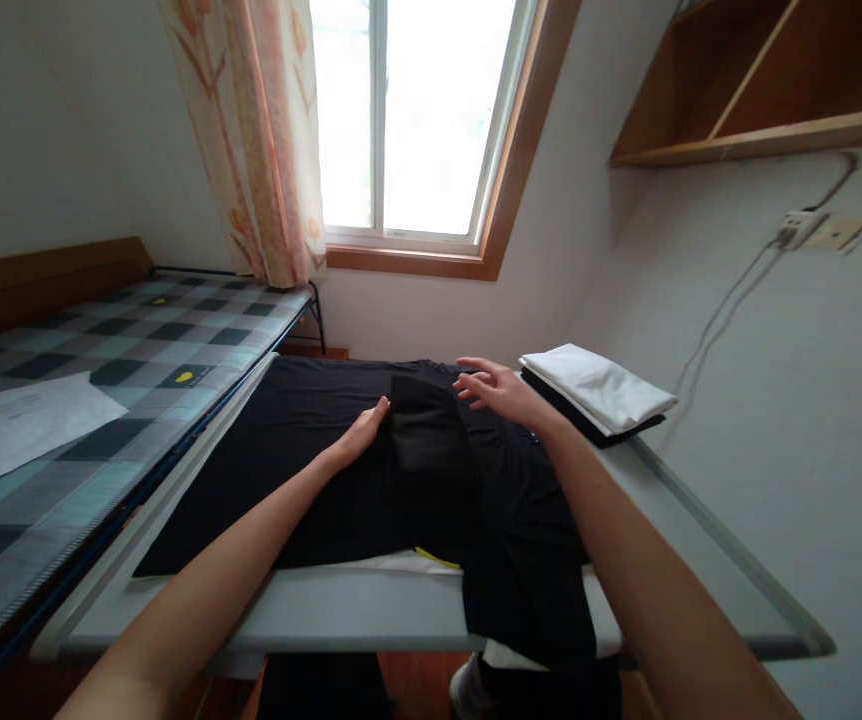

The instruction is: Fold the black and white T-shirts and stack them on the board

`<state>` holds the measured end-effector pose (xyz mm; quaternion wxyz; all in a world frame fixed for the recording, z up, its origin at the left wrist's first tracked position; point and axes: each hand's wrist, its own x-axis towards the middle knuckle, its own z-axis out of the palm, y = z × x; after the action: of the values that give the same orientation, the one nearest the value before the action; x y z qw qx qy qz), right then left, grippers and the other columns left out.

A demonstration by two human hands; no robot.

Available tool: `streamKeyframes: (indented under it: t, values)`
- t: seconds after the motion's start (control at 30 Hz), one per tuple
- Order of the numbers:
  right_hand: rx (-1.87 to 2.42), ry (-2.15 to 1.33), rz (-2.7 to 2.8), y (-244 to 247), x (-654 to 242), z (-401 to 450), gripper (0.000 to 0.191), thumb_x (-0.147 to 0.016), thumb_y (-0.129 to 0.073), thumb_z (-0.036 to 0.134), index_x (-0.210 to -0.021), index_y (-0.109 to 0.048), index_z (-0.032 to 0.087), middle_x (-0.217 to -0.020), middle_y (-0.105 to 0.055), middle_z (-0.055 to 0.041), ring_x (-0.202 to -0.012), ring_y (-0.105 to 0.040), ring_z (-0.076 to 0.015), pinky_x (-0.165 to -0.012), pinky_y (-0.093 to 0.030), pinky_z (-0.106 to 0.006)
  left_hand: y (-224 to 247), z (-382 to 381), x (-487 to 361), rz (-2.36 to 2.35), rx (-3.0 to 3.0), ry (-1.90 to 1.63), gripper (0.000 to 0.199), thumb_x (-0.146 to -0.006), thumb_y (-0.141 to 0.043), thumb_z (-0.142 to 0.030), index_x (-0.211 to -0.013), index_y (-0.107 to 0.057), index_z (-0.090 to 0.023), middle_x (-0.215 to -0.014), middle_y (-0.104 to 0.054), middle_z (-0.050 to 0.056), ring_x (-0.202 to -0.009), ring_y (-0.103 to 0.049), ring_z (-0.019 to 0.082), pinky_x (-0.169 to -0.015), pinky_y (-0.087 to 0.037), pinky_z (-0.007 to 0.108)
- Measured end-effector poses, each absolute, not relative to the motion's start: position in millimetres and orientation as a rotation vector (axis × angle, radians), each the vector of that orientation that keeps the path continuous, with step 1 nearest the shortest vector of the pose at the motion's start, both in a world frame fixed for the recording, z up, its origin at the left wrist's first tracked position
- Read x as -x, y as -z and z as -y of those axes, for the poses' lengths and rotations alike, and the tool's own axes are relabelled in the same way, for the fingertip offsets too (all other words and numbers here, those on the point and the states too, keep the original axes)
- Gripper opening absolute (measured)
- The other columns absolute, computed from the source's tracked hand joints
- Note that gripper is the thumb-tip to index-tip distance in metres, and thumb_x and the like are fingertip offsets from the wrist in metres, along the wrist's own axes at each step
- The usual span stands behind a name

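Observation:
A black garment (303, 430) lies spread over the white table, with white material and a bit of yellow showing under its front edge. One black sleeve-like part (528, 600) hangs over the table's front edge at the right. My left hand (362, 432) is closed at the left edge of a raised, flat black fabric section (431, 430) in the middle; the fingers are partly hidden behind it. Just right of that section, my right hand (502, 392) hovers with its fingers apart, holding nothing.
Folded white and black cloths (596, 385) are stacked on the table's (371, 610) back right. To the left stands a bed with a checked mattress (198, 330) and a paper sheet (33, 425). A curtain (266, 150) hangs beside the window; cables (723, 300) run down the right wall.

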<state>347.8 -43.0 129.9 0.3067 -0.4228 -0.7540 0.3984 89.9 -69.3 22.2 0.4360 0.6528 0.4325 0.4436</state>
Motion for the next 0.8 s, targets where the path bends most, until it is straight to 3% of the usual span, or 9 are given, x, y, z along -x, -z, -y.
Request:
streamKeyframes:
  t: [0.1, 0.2, 0.33, 0.43, 0.53, 0.8]
  values:
    - [1.090, -0.691, 2.190, -79, -325, 46, 0.045, -0.086, -0.060, 0.046, -0.122, -0.063, 0.020, -0.121, -0.066, -0.0113, -0.112, -0.061, -0.0234, -0.098, -0.047, -0.040, -16, 65, -91, -1.104, -1.585, -1.110, 0.059, -0.087, -0.045, -0.061, -0.116, -0.065, -0.013, -0.118, -0.068, 0.010, -0.113, -0.060, 0.029, -0.102, -0.044, 0.044]
    - [1.131, -0.453, 2.314, -35, -315, 51, 0.049, -0.086, -0.058, 0.049, -0.125, -0.063, 0.020, -0.134, -0.057, -0.0137, -0.127, -0.049, -0.0275, -0.108, -0.038, -0.045, -6, 59, -93, -1.137, -1.595, -1.230, 0.055, -0.083, -0.059, -0.042, -0.130, -0.053, -0.014, -0.128, -0.062, 0.011, -0.116, -0.058, 0.026, -0.103, -0.045, 0.041]
    - [1.234, -0.242, 2.340, -16, -311, 58, 0.056, -0.089, -0.050, 0.054, -0.135, -0.055, 0.022, -0.146, -0.044, -0.0127, -0.138, -0.034, -0.0297, -0.111, -0.030, -0.049, 1, 55, -95, -1.235, -1.651, -1.348, 0.068, -0.083, -0.058, -0.026, -0.146, -0.034, -0.018, -0.137, -0.055, 0.012, -0.118, -0.057, 0.024, -0.104, -0.044, 0.042]
    - [1.259, -0.188, 2.377, -18, -309, 63, 0.056, -0.092, -0.043, 0.056, -0.139, -0.051, 0.026, -0.151, -0.037, -0.0088, -0.142, -0.025, -0.0303, -0.113, -0.025, -0.052, 2, 55, -95, -1.353, -1.841, -1.329, 0.054, -0.085, -0.053, -0.022, -0.138, -0.047, -0.020, -0.136, -0.055, 0.010, -0.125, -0.052, 0.024, -0.109, -0.038, 0.043]
    - [1.263, -0.223, 2.405, -18, -307, 66, 0.056, -0.093, -0.041, 0.056, -0.139, -0.050, 0.026, -0.151, -0.039, -0.0083, -0.142, -0.025, -0.0300, -0.113, -0.023, -0.053, 0, 56, -95, -1.459, -1.921, -1.264, 0.046, -0.088, -0.049, -0.024, -0.133, -0.053, -0.021, -0.134, -0.058, 0.009, -0.126, -0.051, 0.024, -0.110, -0.036, 0.043]
    - [1.207, -0.402, 2.150, -14, -313, 61, 0.054, -0.094, -0.038, 0.053, -0.135, -0.055, 0.021, -0.144, -0.047, -0.0121, -0.137, -0.036, -0.0251, -0.112, -0.029, -0.045, -19, 49, -94, -1.311, -1.708, -1.228, 0.052, -0.084, -0.054, -0.028, -0.135, -0.052, -0.019, -0.140, -0.054, 0.006, -0.127, -0.050, 0.023, -0.111, -0.036, 0.038]
